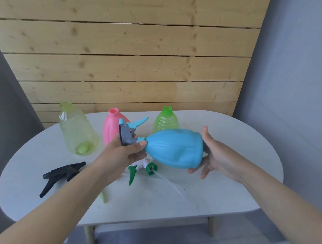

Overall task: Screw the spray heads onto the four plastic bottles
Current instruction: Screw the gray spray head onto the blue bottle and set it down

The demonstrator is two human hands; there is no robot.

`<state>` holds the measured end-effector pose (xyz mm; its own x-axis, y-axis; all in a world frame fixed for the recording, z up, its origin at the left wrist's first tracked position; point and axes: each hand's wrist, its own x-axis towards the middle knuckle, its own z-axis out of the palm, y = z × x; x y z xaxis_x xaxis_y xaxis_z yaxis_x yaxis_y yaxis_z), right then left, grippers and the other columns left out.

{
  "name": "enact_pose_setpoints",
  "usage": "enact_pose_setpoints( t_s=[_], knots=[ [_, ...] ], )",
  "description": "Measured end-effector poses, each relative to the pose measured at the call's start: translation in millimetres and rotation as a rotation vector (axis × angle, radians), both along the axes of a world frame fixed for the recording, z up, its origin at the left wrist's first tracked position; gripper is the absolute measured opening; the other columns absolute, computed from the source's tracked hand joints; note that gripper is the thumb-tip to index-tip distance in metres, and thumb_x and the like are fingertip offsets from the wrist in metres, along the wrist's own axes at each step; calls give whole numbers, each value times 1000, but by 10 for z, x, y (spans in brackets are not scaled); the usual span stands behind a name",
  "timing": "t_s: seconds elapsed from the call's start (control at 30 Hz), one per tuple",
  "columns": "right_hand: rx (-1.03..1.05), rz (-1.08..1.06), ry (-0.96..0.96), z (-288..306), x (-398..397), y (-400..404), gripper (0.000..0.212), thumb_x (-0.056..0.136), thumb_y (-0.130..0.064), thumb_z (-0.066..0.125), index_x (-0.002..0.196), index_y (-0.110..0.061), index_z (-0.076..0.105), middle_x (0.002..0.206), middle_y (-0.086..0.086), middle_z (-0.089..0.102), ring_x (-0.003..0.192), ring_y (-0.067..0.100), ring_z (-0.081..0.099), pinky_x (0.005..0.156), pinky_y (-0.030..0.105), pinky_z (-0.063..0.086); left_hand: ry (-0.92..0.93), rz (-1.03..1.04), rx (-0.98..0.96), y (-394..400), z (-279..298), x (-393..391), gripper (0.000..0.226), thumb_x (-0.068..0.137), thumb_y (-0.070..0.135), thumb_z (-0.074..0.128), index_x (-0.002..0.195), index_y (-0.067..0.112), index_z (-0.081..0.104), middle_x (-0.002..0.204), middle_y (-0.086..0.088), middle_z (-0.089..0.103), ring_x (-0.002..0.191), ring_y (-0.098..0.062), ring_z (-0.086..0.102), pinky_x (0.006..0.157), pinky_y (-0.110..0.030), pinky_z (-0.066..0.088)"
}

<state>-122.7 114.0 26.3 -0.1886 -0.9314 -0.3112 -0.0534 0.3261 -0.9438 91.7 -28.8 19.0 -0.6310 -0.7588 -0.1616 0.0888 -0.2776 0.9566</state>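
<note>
Spray head (pixel 126 136) is being gripped by left hand (pixel 118 155), blue bottle (pixel 174 147) only loosely cupped by right hand (pixel 217 157); a slip is being risked.

The blue bottle (pixel 175 147) looks like smooth, matt opaque plastic, as does the pink bottle (pixel 111 127). The yellow-green bottle (pixel 76 131) and green bottle (pixel 166 122) are clear, ribbed, glossy plastic. Behind the matt white table (pixel 218 194) runs knotty, unfinished wood planking (pixel 131 69).

Bare forearms (pixel 60 200), slim wrists (pixel 107 156) — left hand (pixel 123 153) and right hand (pixel 215 157) with long fingers (pixel 204 171).
</note>
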Motion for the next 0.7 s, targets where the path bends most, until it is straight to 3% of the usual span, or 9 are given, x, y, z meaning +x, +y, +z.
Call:
enact_pose_setpoints(
  t_s=[0.07, 0.17, 0.2, 0.3, 0.37, 0.47, 0.53, 0.6, 0.7],
  knots=[
    [-59, 51, -16, 14, 2, 24, 58, 81, -66, 47, 131, -35, 47, 119, -9, 66, 92, 25, 71, 48, 29, 51, -22, 21, 18, -13, -8, 7, 56, 84, 3, 63, 135, 7, 40, 118, -16, 60, 83, -18, 68, 69, -25, 59],
    [-106, 20, 114, 32, -9, 51, 76, 75, -41, 72, 138, -42, 30, 119, -9, 62, 86, 22, 72, 42, 24, 46, -30, 0, 15, -19, 11, 27, 53, 84, 3, 63, 133, 7, 42, 109, -12, 64, 77, -15, 70, 69, -25, 59],
    [-114, -15, 152, 35, -13, 52, 77, 73, -47, 72, 136, -47, 28, 115, -7, 64, 81, 22, 73, 42, 24, 46, -29, -10, 7, -16, 17, 31, 54, 84, 3, 63, 133, 8, 42, 109, -12, 65, 78, -15, 71, 69, -26, 59],
    [-103, -62, 229, 40, -5, 41, 56, 70, -77, 45, 116, -45, 52, 98, -1, 72, 71, 22, 73, 48, 27, 53, 11, -29, 7, 10, 30, 26, 69, 76, 5, 67, 138, 9, 37, 122, -15, 63, 96, -24, 70, 72, -29, 59],
    [-60, -26, 157, 35, 7, 35, 60, 67, -81, 35, 110, -46, 58, 102, -3, 72, 79, 21, 73, 57, 30, 57, 30, -42, 18, 26, 32, 16, 71, 75, 6, 68, 139, 8, 37, 124, -17, 64, 102, -28, 69, 72, -32, 59],
    [-128, 78, 30, 2, -20, 42, 41, 76, -57, 62, 113, -39, 61, 115, -11, 69, 102, 14, 67, 82, 38, 58, 31, -54, 49, 25, 28, 12, 54, 84, 1, 61, 135, 3, 42, 111, -15, 72, 96, -27, 71, 69, -31, 59],
    [-170, 76, 22, 8, -41, 43, 54, 72, -37, 75, 122, -31, 55, 119, -8, 67, 103, 17, 66, 81, 40, 58, 43, -46, 71, 4, 30, 20, 53, 85, 1, 60, 134, 2, 41, 106, -12, 74, 93, -26, 72, 68, -29, 59],
    [-158, -10, 12, 13, -30, 32, 75, 65, -49, 78, 130, -37, 41, 115, -2, 68, 93, 25, 70, 65, 37, 58, 48, -43, 66, -17, 40, 29, 55, 85, 1, 60, 136, 1, 40, 112, -14, 71, 94, -25, 72, 70, -29, 59],
    [-72, -43, 96, -21, -5, 16, 75, 68, -84, 40, 124, -34, 48, 94, 3, 74, 74, 30, 73, 50, 34, 55, 55, -56, 45, -2, 48, 30, 74, 74, 6, 67, 140, 3, 35, 130, -17, 59, 105, -27, 68, 74, -32, 59]
  ],
)
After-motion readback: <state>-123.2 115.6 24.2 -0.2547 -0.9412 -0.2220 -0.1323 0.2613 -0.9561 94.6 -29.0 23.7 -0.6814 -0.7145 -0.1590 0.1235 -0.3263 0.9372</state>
